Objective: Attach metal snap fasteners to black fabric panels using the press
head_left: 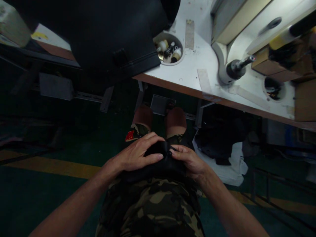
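A black, smooth, leather-like piece (172,166) lies across my lap on the camouflage clothing. My left hand (138,153) rests over its left part, fingers and thumb curved around a dark fold. At the right of that fold, my right hand (190,159) pinches the edge between thumb and fingers. A small round black knob or stud (169,153) shows beside the right fingertips. The two hands are close together, with the piece between them. Its full shape is lost in the dark.
Ahead stands a white worktable (172,77) with a large black bag-like item (111,36) overhanging its edge. A round well (182,59) holds small bottles and parts. Right are a pale machine (229,49), a second well (282,93) and a cardboard box (306,98). Dark material (219,135) lies below.
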A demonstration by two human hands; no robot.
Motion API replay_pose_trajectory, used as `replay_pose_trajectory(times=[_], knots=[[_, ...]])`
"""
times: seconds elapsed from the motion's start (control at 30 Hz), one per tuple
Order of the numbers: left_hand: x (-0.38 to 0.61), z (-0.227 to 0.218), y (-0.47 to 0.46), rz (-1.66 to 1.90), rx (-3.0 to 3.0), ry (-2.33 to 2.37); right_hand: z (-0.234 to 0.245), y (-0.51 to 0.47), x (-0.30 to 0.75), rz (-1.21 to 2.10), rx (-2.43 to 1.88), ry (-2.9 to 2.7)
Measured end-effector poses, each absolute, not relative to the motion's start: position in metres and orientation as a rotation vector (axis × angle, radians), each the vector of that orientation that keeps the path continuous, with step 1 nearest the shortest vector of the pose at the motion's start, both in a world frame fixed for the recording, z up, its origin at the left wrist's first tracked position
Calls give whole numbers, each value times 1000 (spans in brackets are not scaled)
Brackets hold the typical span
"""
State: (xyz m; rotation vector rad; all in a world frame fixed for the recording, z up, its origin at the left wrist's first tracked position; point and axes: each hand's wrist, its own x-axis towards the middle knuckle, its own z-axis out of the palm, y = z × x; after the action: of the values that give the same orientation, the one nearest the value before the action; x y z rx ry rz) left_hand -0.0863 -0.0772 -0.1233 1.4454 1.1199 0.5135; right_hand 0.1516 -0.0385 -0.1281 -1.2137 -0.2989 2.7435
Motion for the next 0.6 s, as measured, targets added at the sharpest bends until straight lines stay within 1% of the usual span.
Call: replay_pose_trajectory(times=[0.27, 0.6], knots=[[-82, -127, -63, 436, 1329, 999, -134, -41, 158, 2763, -1169, -310], [-71, -119, -50, 385, 903, 997, -141, -41, 158, 2722, -1126, -306]])
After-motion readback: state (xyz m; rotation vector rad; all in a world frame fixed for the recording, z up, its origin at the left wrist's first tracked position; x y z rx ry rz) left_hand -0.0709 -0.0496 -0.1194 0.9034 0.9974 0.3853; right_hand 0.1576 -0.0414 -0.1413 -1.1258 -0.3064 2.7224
